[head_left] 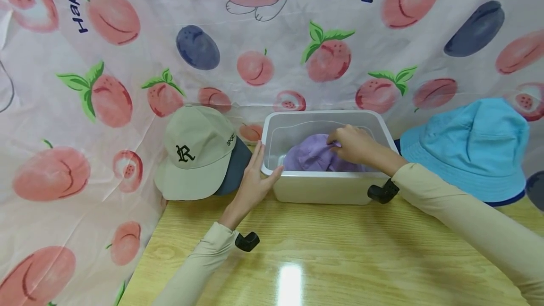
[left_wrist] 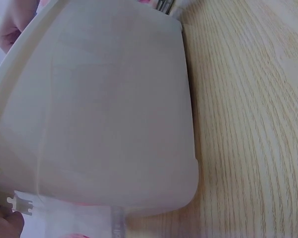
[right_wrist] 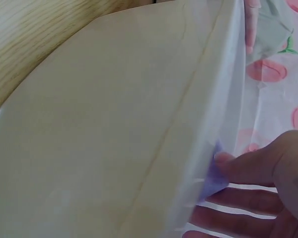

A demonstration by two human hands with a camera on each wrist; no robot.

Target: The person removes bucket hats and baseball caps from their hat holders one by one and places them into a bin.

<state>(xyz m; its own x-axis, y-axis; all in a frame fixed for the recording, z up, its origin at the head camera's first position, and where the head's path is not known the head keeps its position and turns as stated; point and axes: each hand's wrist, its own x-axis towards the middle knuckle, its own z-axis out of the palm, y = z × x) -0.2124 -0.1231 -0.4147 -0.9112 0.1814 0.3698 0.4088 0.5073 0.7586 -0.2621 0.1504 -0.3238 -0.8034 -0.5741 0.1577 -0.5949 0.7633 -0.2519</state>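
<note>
The hands are working at a pale plastic bin [head_left: 323, 189] that is sitting on the wood-grain surface [head_left: 340, 249]. Taking the bin as the centre of a clock in the head view, the left hand [head_left: 251, 181] is resting against its corner at eight o'clock, fingers lying straight along the side and thumb spreading away toward the near rim. The right hand [head_left: 350, 144] is reaching over the three o'clock side into the bin and pinching the fabric of a purple hat [head_left: 308, 152] between thumb and fingers; the right wrist view is showing a fold of it at the thumb tip. The hat is lying inside the bin, toward six o'clock, its lower part hiding behind the near wall. A pale green baseball cap [head_left: 199, 140] is standing at nine o'clock, and a light blue bucket hat [head_left: 471, 140] is lying at three.

The step in hand seems to be handling the purple hat within the bin; whether it is going in or coming out, one cannot tell. The next move is probably calling for a steady bin and a careful pinch, or a clean release.
</note>
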